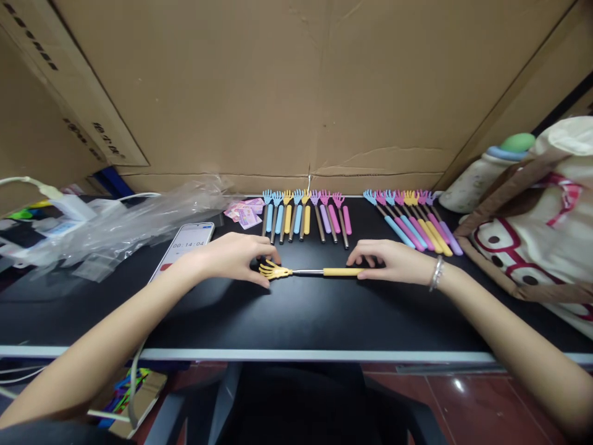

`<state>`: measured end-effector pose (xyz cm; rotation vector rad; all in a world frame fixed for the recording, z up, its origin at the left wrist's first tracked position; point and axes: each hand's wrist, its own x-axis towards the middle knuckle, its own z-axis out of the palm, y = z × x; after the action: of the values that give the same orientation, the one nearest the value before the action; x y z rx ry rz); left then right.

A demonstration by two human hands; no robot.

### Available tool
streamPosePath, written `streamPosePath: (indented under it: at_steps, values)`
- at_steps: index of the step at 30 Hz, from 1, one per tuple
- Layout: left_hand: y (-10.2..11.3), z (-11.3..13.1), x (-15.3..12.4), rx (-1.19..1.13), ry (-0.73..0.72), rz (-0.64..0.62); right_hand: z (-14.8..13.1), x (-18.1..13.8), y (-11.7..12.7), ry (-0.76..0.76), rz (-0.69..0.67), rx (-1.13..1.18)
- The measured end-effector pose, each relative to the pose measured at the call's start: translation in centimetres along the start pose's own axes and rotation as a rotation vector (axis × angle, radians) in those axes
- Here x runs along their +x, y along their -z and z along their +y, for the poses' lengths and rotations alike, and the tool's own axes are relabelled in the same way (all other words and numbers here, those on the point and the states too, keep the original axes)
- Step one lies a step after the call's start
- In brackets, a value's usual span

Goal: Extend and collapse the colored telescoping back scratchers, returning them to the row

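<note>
A yellow back scratcher [309, 271] with a hand-shaped claw and a metal telescopic rod lies across the black table [296, 321]. My left hand [234, 256] pinches its claw end. My right hand [393, 261], with a bracelet on the wrist, grips the yellow handle end. Behind them lie two rows of coloured back scratchers, one in the middle [306, 216] and one fanned at the right [414, 222].
A phone [185, 247] showing a timer lies left of my left hand. Clear plastic bags [115, 225] and pink labels [243, 213] sit at the back left. A cloth bag [537, 228] and a bottle [482, 176] stand at the right. Cardboard walls the back.
</note>
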<state>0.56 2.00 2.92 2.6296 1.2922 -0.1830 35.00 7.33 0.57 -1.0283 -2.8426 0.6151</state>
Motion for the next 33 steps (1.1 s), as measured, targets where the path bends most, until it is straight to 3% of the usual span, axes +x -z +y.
streamPosePath:
  at_steps: [8,33]
  values:
    - [-0.9,0.3,-0.3,-0.045,0.017,0.032,0.4,-0.8,-1.0,-0.015,0.048,0.083]
    - [-2.1,-0.6,-0.4,0.049,-0.043,0.172,0.1,-1.3,-1.6,-0.035,0.103,-0.036]
